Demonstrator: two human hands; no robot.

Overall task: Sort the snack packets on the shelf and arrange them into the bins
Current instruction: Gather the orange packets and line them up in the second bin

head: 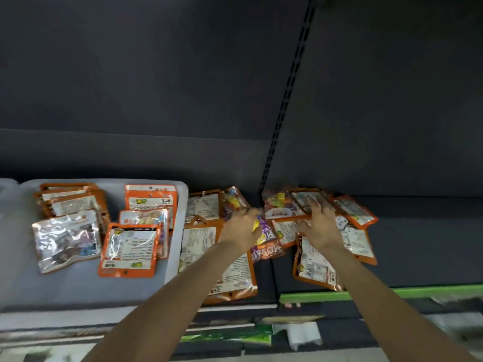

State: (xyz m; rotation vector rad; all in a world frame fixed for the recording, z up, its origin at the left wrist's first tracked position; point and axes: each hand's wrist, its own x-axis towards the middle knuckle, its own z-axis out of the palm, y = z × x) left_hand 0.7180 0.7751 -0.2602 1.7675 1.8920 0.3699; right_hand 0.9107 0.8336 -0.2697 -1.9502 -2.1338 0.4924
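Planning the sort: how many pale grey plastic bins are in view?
2: one bin at left, holding orange foil packets; a sliver of another bin at the far left edge. Others may be hidden.

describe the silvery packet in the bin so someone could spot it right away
Start at the pale grey bin on the left of the dark shelf. At its front left lies the silvery packet, just left of an orange-edged one. It alone shows crinkled foil with almost no orange.

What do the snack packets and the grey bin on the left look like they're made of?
Snack packets: thin glossy plastic film, perhaps foil-lined; crinkled, with bright glare and see-through windows. Grey bin: seemingly moulded plastic, matte, with rounded corners and smooth walls.
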